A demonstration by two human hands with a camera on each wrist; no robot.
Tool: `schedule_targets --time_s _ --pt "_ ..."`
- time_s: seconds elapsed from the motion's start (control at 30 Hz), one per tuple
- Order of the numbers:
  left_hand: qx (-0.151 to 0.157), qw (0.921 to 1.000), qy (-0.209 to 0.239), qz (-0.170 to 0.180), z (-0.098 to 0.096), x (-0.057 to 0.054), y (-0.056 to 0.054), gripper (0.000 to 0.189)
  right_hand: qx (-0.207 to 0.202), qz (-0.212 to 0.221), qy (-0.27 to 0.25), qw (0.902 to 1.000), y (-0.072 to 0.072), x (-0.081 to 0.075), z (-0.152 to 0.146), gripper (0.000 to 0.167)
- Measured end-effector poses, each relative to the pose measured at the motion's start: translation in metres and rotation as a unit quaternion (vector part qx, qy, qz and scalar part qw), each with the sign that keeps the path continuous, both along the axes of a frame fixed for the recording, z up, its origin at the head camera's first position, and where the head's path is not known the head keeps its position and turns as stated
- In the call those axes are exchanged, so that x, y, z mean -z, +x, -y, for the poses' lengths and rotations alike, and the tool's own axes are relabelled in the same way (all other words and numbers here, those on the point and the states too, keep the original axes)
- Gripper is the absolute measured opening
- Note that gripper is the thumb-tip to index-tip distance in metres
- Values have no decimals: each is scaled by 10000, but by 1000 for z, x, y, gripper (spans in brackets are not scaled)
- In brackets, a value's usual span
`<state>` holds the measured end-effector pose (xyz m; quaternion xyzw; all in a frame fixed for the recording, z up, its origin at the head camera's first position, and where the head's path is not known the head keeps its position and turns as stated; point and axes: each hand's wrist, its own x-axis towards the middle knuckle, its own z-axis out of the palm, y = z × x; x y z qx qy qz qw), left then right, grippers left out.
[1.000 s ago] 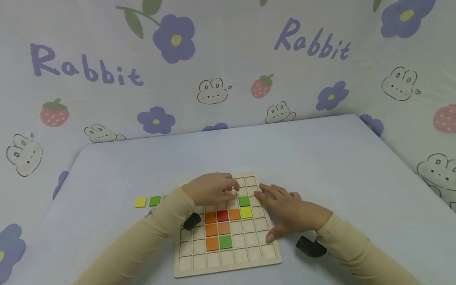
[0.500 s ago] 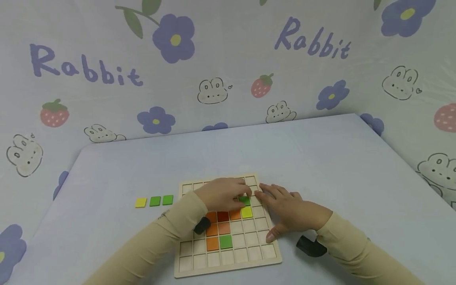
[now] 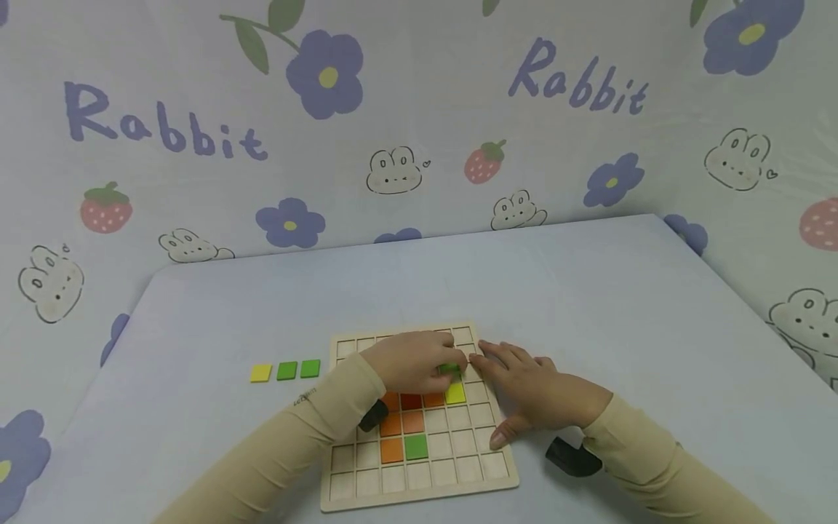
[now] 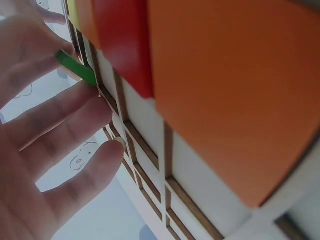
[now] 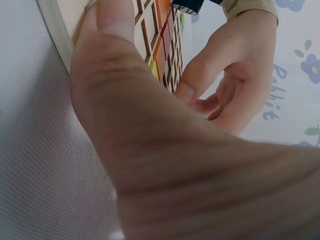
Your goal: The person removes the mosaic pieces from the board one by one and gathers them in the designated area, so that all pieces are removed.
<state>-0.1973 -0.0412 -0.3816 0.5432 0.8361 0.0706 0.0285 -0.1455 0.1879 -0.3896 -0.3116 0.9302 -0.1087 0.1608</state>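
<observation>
A wooden grid board (image 3: 419, 494) lies on the table under both hands. My left hand (image 3: 412, 362) reaches over its upper right part and pinches a green square tile (image 3: 449, 368) between thumb and finger. In the left wrist view this tile stands tilted at the grid, its other fingers spread beside it. My right hand (image 3: 543, 389) rests along the board's right edge, fingers extended, thumb on the lower rim. Below the pinched tile sits a yellow tile (image 3: 455, 394). Orange tiles (image 3: 391, 450), a salmon tile (image 3: 413, 421), a red tile and another green tile (image 3: 416, 446) fill other cells.
Left of the board, a loose yellow tile (image 3: 260, 372) and two loose green tiles (image 3: 286, 370) lie in a row on the pale tabletop (image 3: 196, 313). A printed cloth backdrop (image 3: 419, 102) rises behind the table. A dark wrist camera (image 3: 573, 457) hangs under the right forearm.
My left hand has moved right across the board to the upper green tile and now pinches it, tilting it from its cell. The right hand stays in place.
</observation>
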Motion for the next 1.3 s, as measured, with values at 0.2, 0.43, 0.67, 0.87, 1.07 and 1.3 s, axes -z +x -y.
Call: schedule_targets --time_s 0.2,0.43,0.67,0.87,1.07,1.3 --pt "-56 9995 166 265 7 0 -1 14 98 123 145 9998 -1 -3 5 115" --pt "-85 9962 437 743 11 -3 -2 15 113 49 206 9997 0 -2 4 113" --pt "-136 9941 260 1045 11 -5 -3 17 -31 -12 -14 10000 1 -2 3 112" --pt "-217 9930 289 1125 16 2 -5 16 -45 12 7 10000 0 -3 5 112" --pt "-871 9897 315 1093 43 4 -3 17 30 83 114 9999 -2 -2 8 114" --pt "-1244 9848 675 1005 107 -9 12 22 160 83 60 9998 -2 1 10 116"
